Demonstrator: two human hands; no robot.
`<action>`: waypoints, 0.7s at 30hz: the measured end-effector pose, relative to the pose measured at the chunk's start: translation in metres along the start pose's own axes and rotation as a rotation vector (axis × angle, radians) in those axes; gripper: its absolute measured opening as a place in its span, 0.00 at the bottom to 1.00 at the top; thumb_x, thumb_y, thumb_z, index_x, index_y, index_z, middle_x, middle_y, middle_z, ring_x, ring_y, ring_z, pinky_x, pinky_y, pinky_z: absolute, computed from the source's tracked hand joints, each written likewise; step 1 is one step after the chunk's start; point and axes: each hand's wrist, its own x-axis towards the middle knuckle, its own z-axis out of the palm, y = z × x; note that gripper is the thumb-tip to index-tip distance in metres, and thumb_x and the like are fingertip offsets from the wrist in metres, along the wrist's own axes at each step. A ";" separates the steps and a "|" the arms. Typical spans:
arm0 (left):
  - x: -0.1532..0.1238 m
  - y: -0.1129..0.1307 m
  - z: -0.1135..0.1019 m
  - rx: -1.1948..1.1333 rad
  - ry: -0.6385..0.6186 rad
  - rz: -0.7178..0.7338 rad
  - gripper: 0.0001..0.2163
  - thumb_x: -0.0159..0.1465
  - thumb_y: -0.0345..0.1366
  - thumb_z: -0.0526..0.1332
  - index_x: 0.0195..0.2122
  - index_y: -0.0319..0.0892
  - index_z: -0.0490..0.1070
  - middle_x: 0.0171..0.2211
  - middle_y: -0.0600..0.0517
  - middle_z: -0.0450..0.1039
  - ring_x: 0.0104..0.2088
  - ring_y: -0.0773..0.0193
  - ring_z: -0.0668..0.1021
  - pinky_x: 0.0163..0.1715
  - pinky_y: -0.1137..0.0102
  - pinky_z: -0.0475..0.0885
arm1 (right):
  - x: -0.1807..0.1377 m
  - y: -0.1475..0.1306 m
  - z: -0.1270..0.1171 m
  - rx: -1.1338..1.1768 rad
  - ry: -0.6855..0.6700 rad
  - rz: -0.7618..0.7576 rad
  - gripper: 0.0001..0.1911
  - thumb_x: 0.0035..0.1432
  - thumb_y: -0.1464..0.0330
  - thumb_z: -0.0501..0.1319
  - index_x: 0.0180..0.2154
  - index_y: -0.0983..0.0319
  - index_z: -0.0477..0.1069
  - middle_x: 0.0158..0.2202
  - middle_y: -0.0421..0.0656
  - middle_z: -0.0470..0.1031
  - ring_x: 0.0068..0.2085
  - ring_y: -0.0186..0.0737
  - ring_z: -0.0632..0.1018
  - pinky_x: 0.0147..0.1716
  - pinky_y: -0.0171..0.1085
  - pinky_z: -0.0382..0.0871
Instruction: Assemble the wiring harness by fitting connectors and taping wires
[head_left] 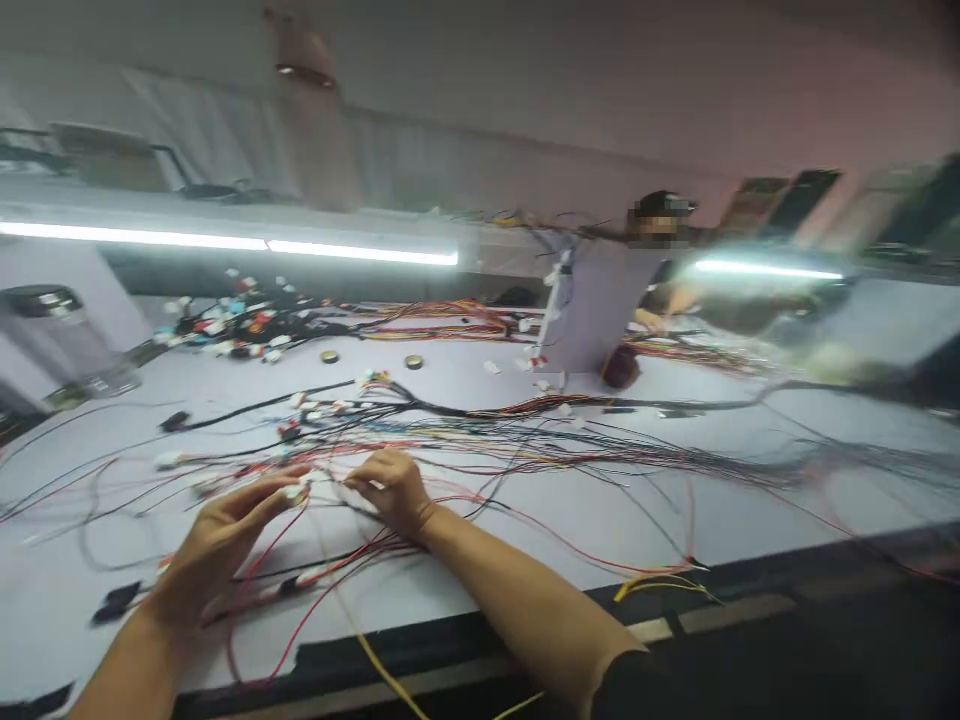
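Observation:
My left hand (pixel 225 535) is closed around a small white connector (pixel 295 493), pinched between thumb and fingers, with a red wire running down from it. Just to the right, my right hand (pixel 394 490) has its fingertips pinched on a thin wire (pixel 337 480) close to the connector. Blur hides whether that wire's end sits in the connector. Under and behind both hands a wiring harness (pixel 480 455) of red, black, blue and yellow wires spreads across the white table (pixel 420 600). A yellow wire (pixel 367 650) hangs over the front edge below my hands.
Behind lies a pile of connectors (pixel 247 325) beside more bundled wires (pixel 442 318). Two small tape rolls (pixel 413 362) rest mid-table. A clear jar (pixel 112 375) stands at left. Right of centre rises a pale panel (pixel 592 305), with a co-worker (pixel 664 225) beyond. Lamps (pixel 360 250) hang above.

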 end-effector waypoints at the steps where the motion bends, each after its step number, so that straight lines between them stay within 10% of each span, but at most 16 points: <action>1: 0.000 -0.001 -0.002 -0.005 -0.009 -0.031 0.15 0.50 0.48 0.71 0.34 0.46 0.81 0.48 0.43 0.77 0.55 0.43 0.73 0.55 0.53 0.67 | -0.002 -0.001 -0.001 0.027 0.036 0.010 0.09 0.62 0.64 0.62 0.33 0.60 0.76 0.30 0.41 0.78 0.34 0.35 0.74 0.38 0.35 0.64; 21: -0.004 -0.017 -0.005 -0.110 -0.099 -0.048 0.12 0.56 0.41 0.68 0.40 0.43 0.80 0.45 0.43 0.78 0.50 0.51 0.76 0.56 0.58 0.66 | -0.003 -0.018 -0.012 -0.013 -0.043 0.027 0.08 0.64 0.64 0.60 0.33 0.58 0.76 0.31 0.40 0.79 0.35 0.35 0.74 0.46 0.41 0.55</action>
